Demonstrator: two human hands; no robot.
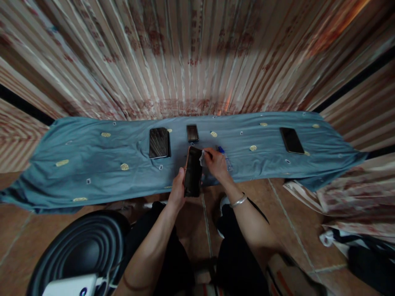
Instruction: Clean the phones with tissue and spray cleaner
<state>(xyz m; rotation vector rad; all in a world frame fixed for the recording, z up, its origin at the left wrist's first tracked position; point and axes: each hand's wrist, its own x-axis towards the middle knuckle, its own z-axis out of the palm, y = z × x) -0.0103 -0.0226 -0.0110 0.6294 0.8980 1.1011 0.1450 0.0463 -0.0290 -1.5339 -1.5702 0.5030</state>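
The left hand [177,191] grips a dark smartphone [193,172] upright; the right hand [216,163] pinches a small white wipe [202,158] against its top corner.

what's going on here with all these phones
A person seated at a blue cloth holds a dark phone upright in the left hand. The right hand presses a small white wipe against the phone's top edge. A blue-capped item lies just behind that hand. Three more phones lie flat on the cloth: one at left, a small one at centre, one at far right.
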